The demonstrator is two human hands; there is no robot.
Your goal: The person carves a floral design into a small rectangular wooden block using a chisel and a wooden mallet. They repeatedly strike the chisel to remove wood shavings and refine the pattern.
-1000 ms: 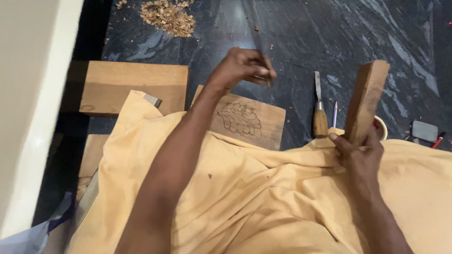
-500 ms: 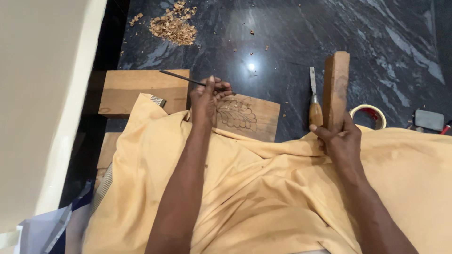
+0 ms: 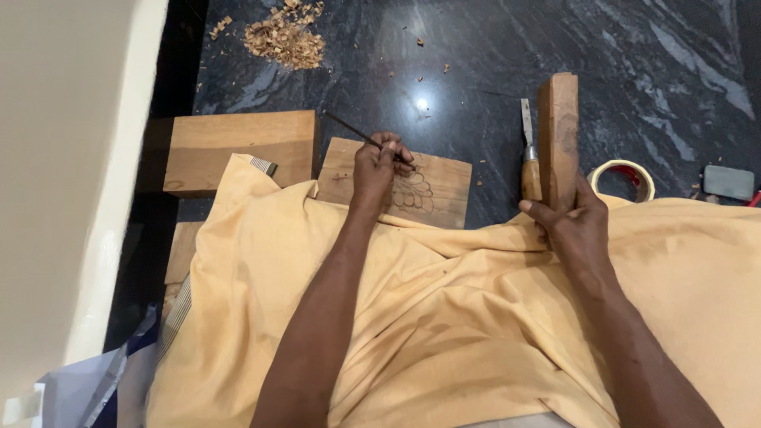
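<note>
Head view, reading left to right: pale wall, then a plain wooden block point(image 3: 238, 150) on the dark stone floor point(image 3: 634, 71), a heap of wood shavings point(image 3: 287, 38) beyond it. My left hand point(image 3: 379, 165) has come down from mid-air a second ago and now sits on the carved wooden panel point(image 3: 412, 189), fingers point(image 3: 390, 147) clamped around a thin dark carving tool point(image 3: 349, 130); the shaft slants up and left, and I judge its tip is at or just above the floral outline, hidden under the hand. I read that as the tool being set for a stroke. Further right, a wooden-handled chisel point(image 3: 529, 162) lies on the floor just beside the wooden mallet block point(image 3: 559, 139), now upright rather than tilted, gripped at its lower end by my right hand point(image 3: 577, 226). Tape roll point(image 3: 626, 178) sits near. Yellow cloth point(image 3: 444, 317) covers the lap.
</note>
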